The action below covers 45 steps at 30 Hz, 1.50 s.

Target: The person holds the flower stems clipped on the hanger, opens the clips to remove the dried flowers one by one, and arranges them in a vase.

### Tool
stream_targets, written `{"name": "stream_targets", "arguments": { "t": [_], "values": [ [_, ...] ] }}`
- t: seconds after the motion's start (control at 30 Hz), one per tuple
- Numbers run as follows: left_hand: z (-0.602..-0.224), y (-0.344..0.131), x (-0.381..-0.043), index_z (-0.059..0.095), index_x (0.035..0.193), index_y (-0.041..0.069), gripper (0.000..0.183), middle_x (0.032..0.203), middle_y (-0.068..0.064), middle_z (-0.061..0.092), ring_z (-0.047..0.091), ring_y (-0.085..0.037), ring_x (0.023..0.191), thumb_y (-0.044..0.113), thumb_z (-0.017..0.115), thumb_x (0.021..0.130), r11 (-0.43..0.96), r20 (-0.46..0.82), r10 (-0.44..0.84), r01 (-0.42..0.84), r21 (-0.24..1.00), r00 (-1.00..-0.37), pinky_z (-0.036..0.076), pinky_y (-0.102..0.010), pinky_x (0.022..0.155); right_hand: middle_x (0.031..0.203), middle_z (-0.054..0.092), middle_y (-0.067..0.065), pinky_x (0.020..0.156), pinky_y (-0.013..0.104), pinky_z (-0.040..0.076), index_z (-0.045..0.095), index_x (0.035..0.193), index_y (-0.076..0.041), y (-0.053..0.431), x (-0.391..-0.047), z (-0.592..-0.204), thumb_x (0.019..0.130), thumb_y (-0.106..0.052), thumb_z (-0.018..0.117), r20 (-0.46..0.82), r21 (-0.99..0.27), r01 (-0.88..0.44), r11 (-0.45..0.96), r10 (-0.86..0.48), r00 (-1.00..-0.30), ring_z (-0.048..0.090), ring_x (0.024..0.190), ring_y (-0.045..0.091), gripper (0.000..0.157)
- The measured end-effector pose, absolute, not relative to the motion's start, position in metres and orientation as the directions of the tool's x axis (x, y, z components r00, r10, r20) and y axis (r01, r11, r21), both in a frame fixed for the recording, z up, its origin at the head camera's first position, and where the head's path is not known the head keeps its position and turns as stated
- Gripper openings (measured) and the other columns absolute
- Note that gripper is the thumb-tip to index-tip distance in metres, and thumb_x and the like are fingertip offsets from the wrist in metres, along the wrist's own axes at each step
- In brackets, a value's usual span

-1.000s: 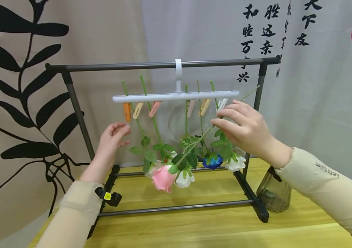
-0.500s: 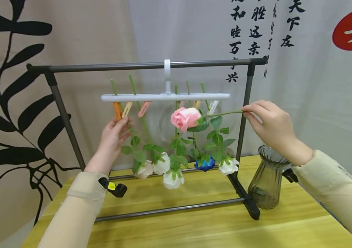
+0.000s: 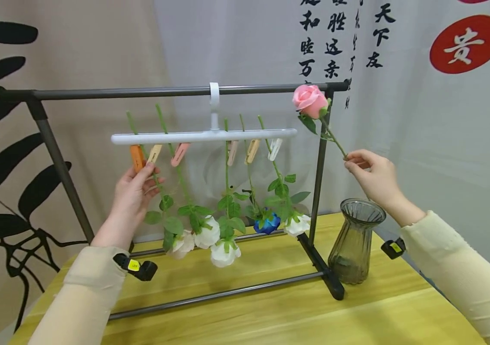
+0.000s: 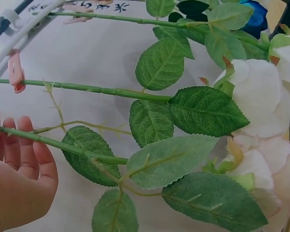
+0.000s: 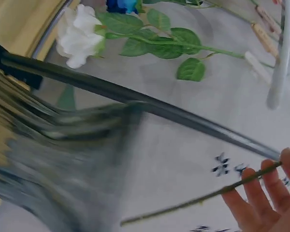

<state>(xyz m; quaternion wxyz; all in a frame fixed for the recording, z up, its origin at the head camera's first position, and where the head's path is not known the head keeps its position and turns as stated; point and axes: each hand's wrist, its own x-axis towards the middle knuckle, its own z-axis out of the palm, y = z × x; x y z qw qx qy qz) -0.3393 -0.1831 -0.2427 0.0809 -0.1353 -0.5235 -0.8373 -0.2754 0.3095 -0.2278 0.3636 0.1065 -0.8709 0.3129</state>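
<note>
While the right hand (image 3: 376,178) pinches the stem of the pink rose (image 3: 309,101) between thumb and fingers, the left hand (image 3: 129,197) is at the orange clip (image 3: 137,157) and neighbouring cream clip (image 3: 154,154) under the hanger (image 3: 176,138); cannot tell whether it grips either. Pink rose: bloom up, leaning left, by the upper right corner of the rack (image 3: 120,94); bare stem end visible past the fingers in the right wrist view. Five other flowers (image 3: 225,254) hang blooms down. Glass vase (image 3: 350,254) stands on the table (image 3: 271,314), just beside the rack's right foot.
</note>
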Motion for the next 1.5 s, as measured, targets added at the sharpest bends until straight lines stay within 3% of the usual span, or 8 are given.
{"name": "stream_targets", "arguments": {
  "t": [0.13, 0.37, 0.6, 0.7, 0.83, 0.93, 1.13, 1.5],
  "values": [
    [-0.242, -0.181, -0.339, 0.056, 0.108, 0.013, 0.022, 0.092, 0.002, 0.064, 0.064, -0.015, 0.08, 0.024, 0.067, 0.093, -0.402, 0.322, 0.013, 0.289, 0.869, -0.947, 0.044, -0.027, 0.072, 0.106, 0.063, 0.02, 0.065, 0.019, 0.053, 0.061, 0.12, 0.002, 0.323, -0.276, -0.243, 0.1, -0.022, 0.054, 0.559, -0.63, -0.357, 0.69, 0.084, -0.825, 0.059, 0.077, -0.003, 0.032],
    [-0.241, -0.184, -0.334, 0.053, 0.113, 0.007, 0.03, 0.092, 0.002, 0.062, 0.063, -0.013, 0.077, 0.025, 0.066, 0.094, -0.381, 0.33, 0.001, 0.305, 0.873, -0.944, 0.043, -0.026, 0.07, 0.107, 0.062, 0.02, 0.066, 0.027, 0.057, 0.054, 0.123, 0.006, 0.338, -0.277, -0.265, 0.1, -0.021, 0.055, 0.433, -0.701, -0.296, 0.649, 0.057, -0.9, 0.064, 0.078, 0.004, 0.036],
    [-0.239, -0.189, -0.329, 0.053, 0.112, 0.006, 0.029, 0.092, 0.001, 0.061, 0.063, -0.012, 0.076, 0.025, 0.066, 0.094, -0.365, 0.355, -0.004, 0.332, 0.87, -0.935, 0.044, -0.025, 0.068, 0.103, 0.066, 0.019, 0.065, 0.032, 0.056, 0.058, 0.116, 0.002, 0.341, -0.277, -0.273, 0.1, -0.025, 0.056, 0.396, -0.597, -0.263, 0.758, -0.007, -0.918, 0.067, 0.081, 0.024, 0.032],
    [-0.238, -0.189, -0.328, 0.055, 0.11, 0.008, 0.025, 0.091, 0.001, 0.062, 0.063, -0.012, 0.075, 0.024, 0.065, 0.094, -0.363, 0.357, -0.01, 0.336, 0.869, -0.934, 0.044, -0.025, 0.067, 0.102, 0.067, 0.019, 0.065, 0.033, 0.054, 0.061, 0.112, 0.001, 0.342, -0.276, -0.275, 0.099, -0.023, 0.057, 0.399, -0.531, -0.265, 0.805, -0.039, -0.916, 0.066, 0.082, 0.028, 0.028],
    [-0.238, -0.188, -0.327, 0.055, 0.108, 0.009, 0.023, 0.09, 0.002, 0.063, 0.063, -0.012, 0.075, 0.024, 0.066, 0.094, -0.36, 0.355, -0.013, 0.336, 0.871, -0.935, 0.044, -0.025, 0.067, 0.099, 0.069, 0.016, 0.07, 0.043, 0.052, 0.065, 0.107, 0.001, 0.344, -0.275, -0.278, 0.098, -0.022, 0.059, 0.39, -0.447, -0.267, 0.854, -0.083, -0.917, 0.064, 0.085, 0.03, 0.025],
    [-0.238, -0.187, -0.327, 0.054, 0.108, 0.009, 0.024, 0.09, 0.002, 0.063, 0.064, -0.011, 0.076, 0.024, 0.066, 0.094, -0.35, 0.357, -0.011, 0.338, 0.873, -0.934, 0.045, -0.024, 0.068, 0.096, 0.069, 0.013, 0.072, 0.048, 0.052, 0.067, 0.104, 0.0, 0.345, -0.275, -0.28, 0.097, -0.021, 0.06, 0.354, -0.41, -0.268, 0.872, -0.119, -0.928, 0.064, 0.084, 0.028, 0.024],
    [-0.239, -0.187, -0.326, 0.054, 0.109, 0.009, 0.025, 0.091, 0.0, 0.062, 0.063, -0.012, 0.076, 0.024, 0.066, 0.094, -0.343, 0.365, -0.008, 0.345, 0.874, -0.931, 0.045, -0.024, 0.066, 0.084, 0.067, 0.003, 0.065, 0.039, 0.05, 0.069, 0.093, -0.003, 0.347, -0.276, -0.285, 0.095, -0.016, 0.061, 0.315, -0.367, -0.284, 0.886, -0.169, -0.934, 0.06, 0.072, 0.017, 0.015],
    [-0.241, -0.186, -0.326, 0.052, 0.113, 0.004, 0.033, 0.09, 0.0, 0.062, 0.063, -0.012, 0.074, 0.025, 0.067, 0.094, -0.327, 0.363, -0.016, 0.348, 0.879, -0.932, 0.046, -0.024, 0.065, 0.078, 0.066, 0.0, 0.061, 0.035, 0.048, 0.069, 0.091, -0.002, 0.345, -0.279, -0.283, 0.095, -0.014, 0.06, 0.29, -0.355, -0.298, 0.886, -0.198, -0.936, 0.059, 0.067, 0.013, 0.016]
  ]
}}
